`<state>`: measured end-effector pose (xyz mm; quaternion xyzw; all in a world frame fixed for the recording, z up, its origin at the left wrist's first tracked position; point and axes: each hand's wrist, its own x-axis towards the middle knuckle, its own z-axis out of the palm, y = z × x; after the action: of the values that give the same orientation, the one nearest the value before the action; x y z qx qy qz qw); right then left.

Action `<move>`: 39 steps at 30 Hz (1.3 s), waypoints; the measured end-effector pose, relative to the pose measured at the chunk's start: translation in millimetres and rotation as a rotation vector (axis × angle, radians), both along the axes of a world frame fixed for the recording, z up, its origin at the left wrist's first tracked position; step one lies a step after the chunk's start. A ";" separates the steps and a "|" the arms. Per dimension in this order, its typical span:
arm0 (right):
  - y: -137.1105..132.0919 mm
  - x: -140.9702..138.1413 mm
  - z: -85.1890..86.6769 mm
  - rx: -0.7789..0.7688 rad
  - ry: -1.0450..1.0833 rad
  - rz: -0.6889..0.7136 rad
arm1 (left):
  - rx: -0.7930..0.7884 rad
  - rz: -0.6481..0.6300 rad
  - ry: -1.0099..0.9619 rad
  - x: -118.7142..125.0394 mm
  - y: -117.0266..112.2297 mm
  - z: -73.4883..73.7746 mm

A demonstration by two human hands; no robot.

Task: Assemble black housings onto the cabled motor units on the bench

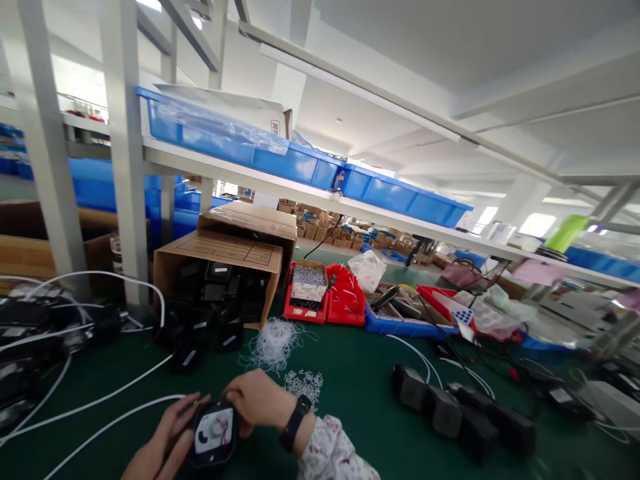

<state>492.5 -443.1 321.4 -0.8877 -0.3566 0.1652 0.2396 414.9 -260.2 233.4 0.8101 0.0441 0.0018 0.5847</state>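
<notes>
Around the hands, many things are lying on the green table (360, 387). At the back, a cardboard box (220, 250) is standing open, and black parts (217, 287) are filling it and spilling out in front. Red bins (345, 297) and a blue tray (410, 325) are standing to the right of the box. Nearer, a tangle of clear strands (276, 343) is lying beyond the right hand (263, 400), and the wrist is partly covering a heap of small white pieces (304, 382). On the right side, black blocks (445, 413) are resting well apart from the hands. A white cable (115, 423) is running up to the left hand (163, 440).

The right forearm, wearing a patterned sleeve (333, 453) and a black wristband (295, 421), is slanting in from the lower right; the left hand is pointing up from the bottom edge. Between them, a black housing (216, 430) is showing its pale inside and red wires (223, 445). The left hand is clasping its left side, thumb and fingers apart around it. The right hand is gripping the upper right rim with curled fingers; whether they are also pinching something small, I cannot tell.
</notes>
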 end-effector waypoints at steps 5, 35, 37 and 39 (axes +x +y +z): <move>-13.2 -4.6 -17.2 0.134 0.187 -0.035 | 0.132 -0.035 0.062 12.1 -15.6 42.7; -18.1 -29.8 -55.2 0.600 0.914 -0.255 | 0.156 0.064 -0.162 9.9 -19.1 44.8; -19.4 -35.8 -57.8 0.691 0.985 -0.249 | 0.148 0.071 -0.158 10.3 -19.2 44.1; -20.9 -40.6 -59.3 0.756 1.028 -0.233 | 0.137 0.067 -0.154 10.8 -19.0 43.0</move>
<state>451.9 -464.0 262.1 -0.5829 -0.1316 0.4050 0.6920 425.6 -279.2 276.4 0.8436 0.0261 0.0867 0.5293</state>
